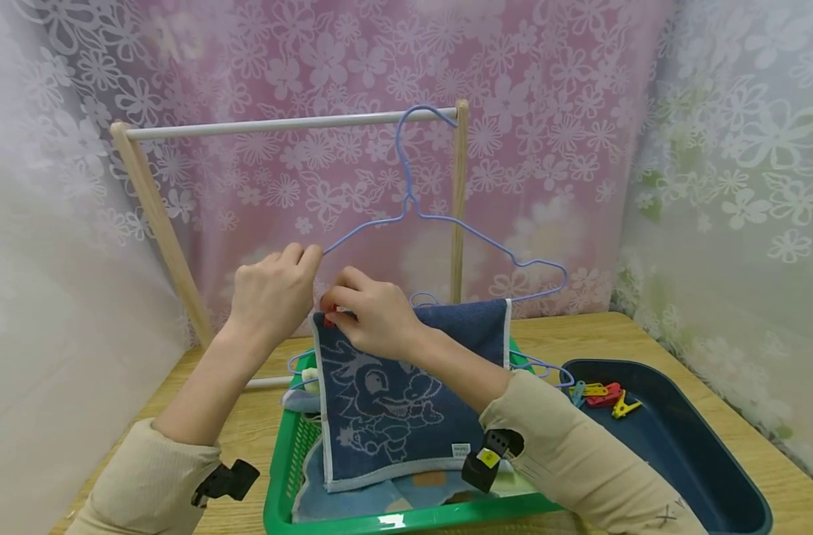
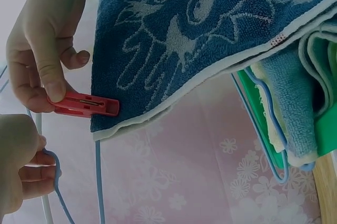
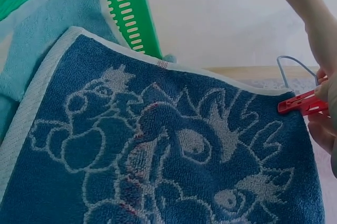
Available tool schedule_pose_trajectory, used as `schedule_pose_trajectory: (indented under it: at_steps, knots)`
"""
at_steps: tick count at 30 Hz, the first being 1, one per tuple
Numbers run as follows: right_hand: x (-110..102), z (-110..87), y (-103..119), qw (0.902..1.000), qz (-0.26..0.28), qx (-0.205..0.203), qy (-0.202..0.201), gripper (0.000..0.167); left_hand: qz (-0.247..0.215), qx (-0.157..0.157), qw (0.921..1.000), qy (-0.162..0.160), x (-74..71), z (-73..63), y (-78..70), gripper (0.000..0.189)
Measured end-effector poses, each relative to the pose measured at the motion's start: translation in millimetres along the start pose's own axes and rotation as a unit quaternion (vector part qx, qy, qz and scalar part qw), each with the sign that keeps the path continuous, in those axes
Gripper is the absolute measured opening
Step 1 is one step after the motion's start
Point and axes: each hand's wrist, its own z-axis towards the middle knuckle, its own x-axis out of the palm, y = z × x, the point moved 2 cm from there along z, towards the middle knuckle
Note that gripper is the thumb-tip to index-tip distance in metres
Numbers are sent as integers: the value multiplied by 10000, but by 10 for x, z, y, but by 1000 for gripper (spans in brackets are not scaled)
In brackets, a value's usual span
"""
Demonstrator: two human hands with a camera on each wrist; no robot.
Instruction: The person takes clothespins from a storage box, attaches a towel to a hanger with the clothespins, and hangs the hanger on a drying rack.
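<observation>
The left hand (image 1: 271,293) pinches a blue hanger (image 1: 407,171) by its left end. The right hand (image 1: 377,310) pinches a red clip (image 2: 90,106) on the far left corner of the navy towel (image 1: 386,405).

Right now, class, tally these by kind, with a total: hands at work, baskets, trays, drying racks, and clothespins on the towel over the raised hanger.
Hands: 2, the left hand and right hand
Baskets: 1, the green basket
Trays: 1, the dark blue tray
Drying racks: 1, the drying rack
Clothespins on the towel: 1, the red clothespin
Total: 6
</observation>
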Motion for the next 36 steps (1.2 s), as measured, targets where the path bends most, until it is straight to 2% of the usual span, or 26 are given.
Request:
schedule_pose_trajectory:
  at_steps: [6,9,12,24,31,36]
  knots:
    - [-4,-27,-23,9982,-444,-398,116,8,23,-48,10000,9,13,-10,14,15]
    - [-58,-65,-51,9975,-516,-440,210,13,36,-43,10000,-18,29,-13,18,15]
    - [-160,-121,-77,9979,-449,-389,268,17,20,-40,10000,-17,45,-14,18,14]
    - [-673,-393,-158,9991,-291,-175,244,17,-19,-173,9997,179,46,-35,32,11]
    - [-986,-636,-288,9994,-252,131,209,21,-18,-157,9999,65,47,-40,44,11]
    - [-1241,-853,-359,9978,-304,477,357,24,-26,-106,9999,6,51,-43,42,11]
